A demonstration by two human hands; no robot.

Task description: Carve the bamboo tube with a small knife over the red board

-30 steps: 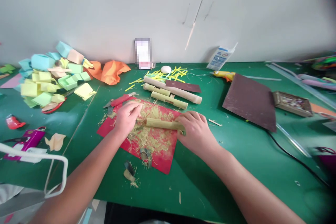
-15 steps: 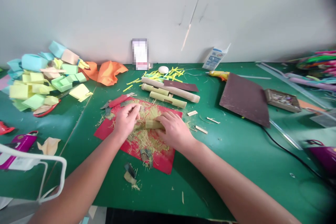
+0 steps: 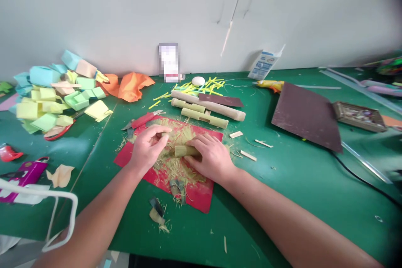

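My right hand is closed over a short green bamboo stick that lies across a red paper sheet strewn with pale shavings. My left hand is curled at the stick's left end, fingers pinched together on something I cannot make out. Both hands rest on the red sheet at the middle of the green table.
More bamboo pieces and yellow strips lie behind the sheet. A brown sandpaper sheet, a small tray and a black cable are right. Folded coloured papers, red scissors, a purple tool are left.
My right hand slid left along the stick, from its right end to its middle. Small wood chips now show on the table to the right of the sheet.
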